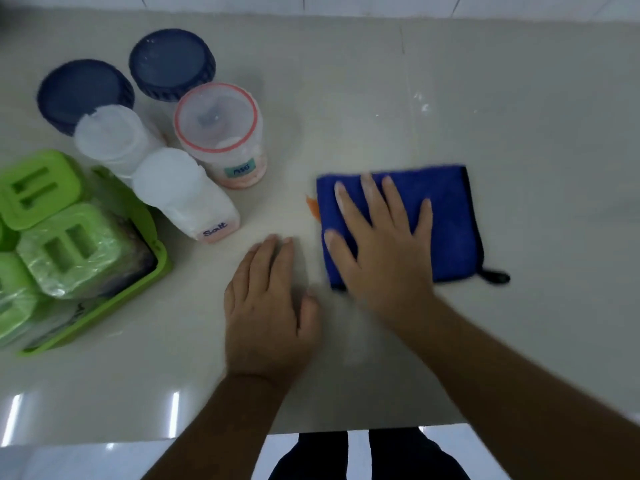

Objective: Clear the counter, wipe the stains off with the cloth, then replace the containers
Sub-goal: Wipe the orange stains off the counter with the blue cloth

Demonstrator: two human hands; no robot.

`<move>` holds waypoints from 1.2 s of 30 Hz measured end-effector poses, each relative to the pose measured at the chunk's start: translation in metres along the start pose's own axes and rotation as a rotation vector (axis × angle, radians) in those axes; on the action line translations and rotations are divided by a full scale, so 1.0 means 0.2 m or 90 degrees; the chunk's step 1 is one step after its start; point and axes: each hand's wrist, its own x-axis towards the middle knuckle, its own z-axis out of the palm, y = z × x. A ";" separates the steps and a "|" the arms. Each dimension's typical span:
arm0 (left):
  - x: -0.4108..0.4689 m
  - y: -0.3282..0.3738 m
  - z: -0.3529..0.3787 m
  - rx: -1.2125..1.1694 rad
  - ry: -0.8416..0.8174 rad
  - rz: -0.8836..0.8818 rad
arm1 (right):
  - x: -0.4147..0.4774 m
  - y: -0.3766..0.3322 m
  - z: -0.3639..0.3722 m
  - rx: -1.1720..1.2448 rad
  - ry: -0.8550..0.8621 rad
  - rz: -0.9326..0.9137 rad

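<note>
A folded blue cloth [446, 216] lies flat on the pale counter [519, 133]. My right hand [377, 237] presses on its left half, fingers spread. My left hand [270, 299] rests flat on the bare counter just left of the cloth, holding nothing. Containers stand grouped at the left: a white jar labelled Salt [187, 199], another white-lidded jar [110, 136], a clear jar with a pink rim labelled MSG [221, 136] and two jars with dark blue lids [83, 91] [171, 62]. White specks [422, 103] mark the counter behind the cloth.
A green tray [145, 282] holding several green-lidded boxes [69, 247] sits at the far left edge. An orange tag [313, 206] sticks out from the cloth's left side, and a black loop [495, 277] from its near right corner. The counter's front edge runs below my forearms.
</note>
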 end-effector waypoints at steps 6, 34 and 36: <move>-0.12 -0.11 -0.02 0.079 0.035 -0.027 | -0.49 -0.04 0.09 -0.013 -0.044 -0.006; -0.10 -0.12 -0.01 0.102 -0.012 -0.045 | -0.50 -0.05 0.08 0.019 -0.042 -0.010; -0.10 -0.12 -0.01 0.105 -0.014 -0.047 | -0.38 -0.07 0.06 0.019 -0.031 0.000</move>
